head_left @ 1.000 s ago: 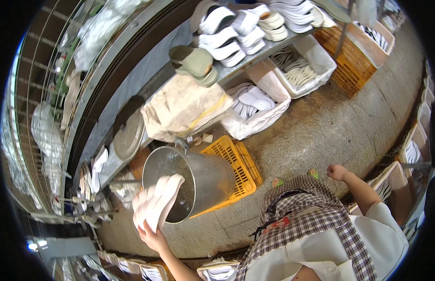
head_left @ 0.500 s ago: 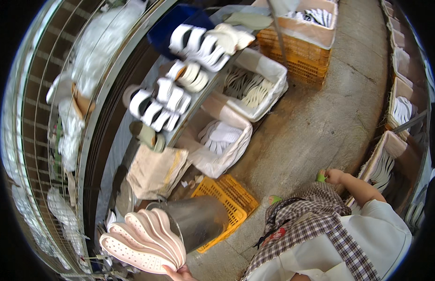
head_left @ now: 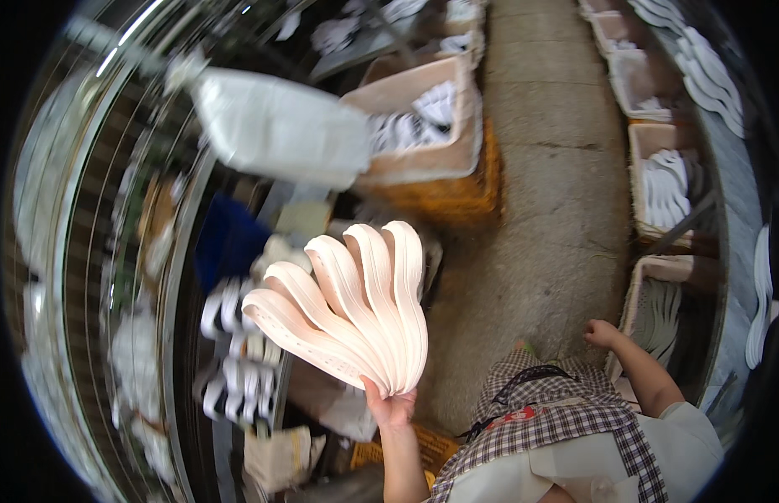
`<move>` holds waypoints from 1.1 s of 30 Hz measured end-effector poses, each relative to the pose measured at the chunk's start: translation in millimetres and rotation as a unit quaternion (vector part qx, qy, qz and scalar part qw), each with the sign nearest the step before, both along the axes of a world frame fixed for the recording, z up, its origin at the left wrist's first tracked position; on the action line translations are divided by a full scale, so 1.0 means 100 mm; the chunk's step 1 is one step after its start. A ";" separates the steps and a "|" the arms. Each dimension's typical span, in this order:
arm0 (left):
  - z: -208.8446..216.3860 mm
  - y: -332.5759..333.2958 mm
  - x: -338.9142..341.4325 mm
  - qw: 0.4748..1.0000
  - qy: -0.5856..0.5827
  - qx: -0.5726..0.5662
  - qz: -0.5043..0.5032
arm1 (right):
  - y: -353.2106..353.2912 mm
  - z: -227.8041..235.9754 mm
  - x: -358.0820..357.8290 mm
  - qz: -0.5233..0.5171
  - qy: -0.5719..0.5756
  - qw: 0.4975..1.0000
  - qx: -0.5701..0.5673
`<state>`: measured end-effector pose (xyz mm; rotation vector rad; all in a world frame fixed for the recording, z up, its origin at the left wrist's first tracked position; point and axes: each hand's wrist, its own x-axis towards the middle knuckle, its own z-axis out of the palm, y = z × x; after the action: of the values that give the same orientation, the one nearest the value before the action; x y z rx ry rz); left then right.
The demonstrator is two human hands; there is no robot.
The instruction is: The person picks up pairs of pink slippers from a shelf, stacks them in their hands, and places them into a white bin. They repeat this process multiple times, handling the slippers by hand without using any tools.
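Observation:
My left hand [head_left: 392,409] is closed around the gathered ends of several pale pink shoe soles [head_left: 364,310]. They fan out above it, with their rounded ends spread apart and their rims showing side-on. Out to my right, my right hand [head_left: 603,334] hangs with its fingers curled in, and nothing shows in them. It is nearest to a lined bin [head_left: 631,306] holding grey-white soles [head_left: 658,317].
A lined bin of white soles [head_left: 440,105] sits on an orange crate [head_left: 457,194] ahead. White sandals [head_left: 238,390] line a shelf at left, beside a wire rack [head_left: 83,277]. A concrete aisle [head_left: 549,193] runs ahead; more bins [head_left: 658,138] stand along its right.
My left hand has lifted the soles from the lower left toward the middle, and their fan now points upward. The view has swung along the aisle. My right arm stays out to the side.

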<state>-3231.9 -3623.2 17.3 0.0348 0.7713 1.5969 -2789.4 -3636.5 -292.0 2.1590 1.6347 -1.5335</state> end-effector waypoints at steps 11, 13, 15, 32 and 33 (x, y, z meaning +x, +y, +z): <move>-0.33 3.98 1.91 0.954 -0.027 0.038 -0.296 | 1.69 0.29 1.42 -0.206 -0.045 0.976 0.054; -0.23 4.66 2.33 0.939 -0.027 0.084 -0.334 | 1.95 0.40 1.73 -0.266 -0.066 0.959 0.066; -0.14 5.32 2.71 0.936 -0.025 0.059 -0.347 | 2.03 0.38 1.99 -0.331 -0.043 0.941 0.051; -0.25 10.27 5.50 0.951 0.052 -0.017 -0.304 | 6.14 -0.78 5.06 -0.264 -0.110 0.957 -0.040; -0.30 10.57 5.62 0.953 0.056 -0.024 -0.298 | 6.74 -0.60 5.31 -0.280 -0.131 0.948 0.080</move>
<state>-2670.2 -2566.1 -12.8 0.2994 0.7940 1.0059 -2258.5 -2962.5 -352.0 2.9435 1.1549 -1.1454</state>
